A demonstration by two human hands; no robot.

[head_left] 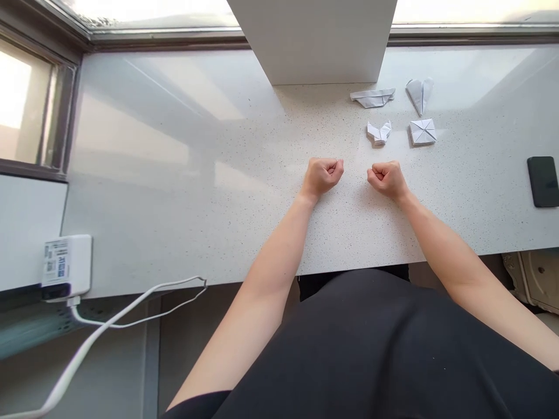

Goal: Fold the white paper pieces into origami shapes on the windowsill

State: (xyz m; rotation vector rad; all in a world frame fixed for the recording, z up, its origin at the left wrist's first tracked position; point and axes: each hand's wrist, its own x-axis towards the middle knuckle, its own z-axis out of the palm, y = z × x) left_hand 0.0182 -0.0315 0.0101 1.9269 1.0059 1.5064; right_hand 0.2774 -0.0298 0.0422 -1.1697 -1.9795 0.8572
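Observation:
My left hand (322, 178) is closed in a fist on the speckled white countertop (244, 221). A short gap to its right, my right hand (388, 179) makes a matching fist, and nothing shows in either one. Just beyond the right fist lies a small folded paper piece with two raised points (379, 133). Beside that sits a square folded paper (423, 132) with creases meeting at its middle. Farther back are a long, boat-like paper fold (372, 98) and a pointed, heart-like paper fold (420, 95). Neither hand touches any of the paper.
A white pillar (323, 46) rises at the back, between windows. On the far right lies a black phone (544, 181). At the left front edge stands a white adapter box (72, 266), its white cable (105, 327) looping off the counter's edge.

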